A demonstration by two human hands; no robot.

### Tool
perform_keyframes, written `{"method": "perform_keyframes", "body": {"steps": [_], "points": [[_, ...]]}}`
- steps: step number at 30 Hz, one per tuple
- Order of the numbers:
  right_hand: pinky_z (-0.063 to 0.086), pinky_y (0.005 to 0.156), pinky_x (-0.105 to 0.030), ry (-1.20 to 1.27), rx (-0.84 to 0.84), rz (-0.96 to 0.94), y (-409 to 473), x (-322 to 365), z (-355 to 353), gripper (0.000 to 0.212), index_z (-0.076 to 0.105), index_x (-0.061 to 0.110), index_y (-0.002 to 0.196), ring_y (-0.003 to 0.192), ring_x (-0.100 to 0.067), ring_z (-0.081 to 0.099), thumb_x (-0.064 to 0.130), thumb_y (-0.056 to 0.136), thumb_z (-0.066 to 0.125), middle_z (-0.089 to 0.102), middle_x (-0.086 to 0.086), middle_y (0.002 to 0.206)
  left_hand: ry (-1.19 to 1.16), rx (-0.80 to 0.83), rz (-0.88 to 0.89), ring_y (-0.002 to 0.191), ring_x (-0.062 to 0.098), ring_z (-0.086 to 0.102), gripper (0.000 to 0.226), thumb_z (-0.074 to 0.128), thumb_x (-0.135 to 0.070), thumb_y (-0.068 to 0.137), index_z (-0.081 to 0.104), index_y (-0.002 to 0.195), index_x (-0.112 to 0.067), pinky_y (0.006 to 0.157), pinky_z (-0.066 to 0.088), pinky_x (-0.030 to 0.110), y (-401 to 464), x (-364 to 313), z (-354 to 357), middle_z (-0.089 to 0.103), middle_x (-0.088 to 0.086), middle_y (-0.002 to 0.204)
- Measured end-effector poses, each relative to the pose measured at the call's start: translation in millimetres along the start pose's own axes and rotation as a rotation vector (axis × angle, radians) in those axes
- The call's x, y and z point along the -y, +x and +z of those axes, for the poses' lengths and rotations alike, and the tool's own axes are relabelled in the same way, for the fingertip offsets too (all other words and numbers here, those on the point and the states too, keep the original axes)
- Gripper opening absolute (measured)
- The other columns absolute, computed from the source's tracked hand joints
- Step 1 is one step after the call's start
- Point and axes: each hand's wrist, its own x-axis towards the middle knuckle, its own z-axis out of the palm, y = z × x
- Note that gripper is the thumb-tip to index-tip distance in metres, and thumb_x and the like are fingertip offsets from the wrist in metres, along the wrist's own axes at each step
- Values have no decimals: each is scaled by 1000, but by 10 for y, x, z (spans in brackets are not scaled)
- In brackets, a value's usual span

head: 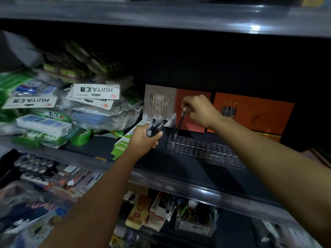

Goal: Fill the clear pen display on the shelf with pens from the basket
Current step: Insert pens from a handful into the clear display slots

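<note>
The right hand grips one slim black pen with a clear cap near its top. The pen's long axis is nearly upright, its tip just over the back-left corner holes of the clear plastic pen display with rows of round holes on the dark shelf. The left hand is closed around a bundle of black pens, just left of the display. White packets at left read "HUIYA", upside down. The basket is not visible.

Both arms extended forward; left hand fisted, fingers curled, right hand pinched closed, slightly higher.
</note>
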Motion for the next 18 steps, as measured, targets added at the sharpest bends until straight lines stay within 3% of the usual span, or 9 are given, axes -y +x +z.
{"method": "perform_keyframes", "body": {"steps": [4,8,14,18], "points": [[33,63,-24,-25,7,-6,17,13,53,23,52,15,79,70,-19,52,-7,86,50,55,-1,76,-20,-5,-18,46,14,52,15,64,-13,88,57,75,-16,51,48,25,17,26,-1,58,8,57],[40,64,-28,-42,44,-24,40,26,152,17,61,7,83,75,-21,58,-6,86,51,60,-3,80,-27,8,-42,47,14,52,13,64,-16,89,57,77,-14,51,47,23,11,44,-1,59,8,59],[45,68,-31,-22,154,-14,43,36,287,22,59,15,74,80,-21,61,-2,88,55,63,-4,84,-32,12,-59,41,7,50,17,63,-15,89,56,74,-13,47,43,19,-8,39,-3,57,5,57],[50,73,-34,-14,188,-20,44,60,343,14,66,9,84,83,-24,61,5,91,54,66,-8,91,1,-10,-45,36,0,45,23,63,-15,89,53,69,-17,41,39,13,4,36,-12,53,2,54]]}}
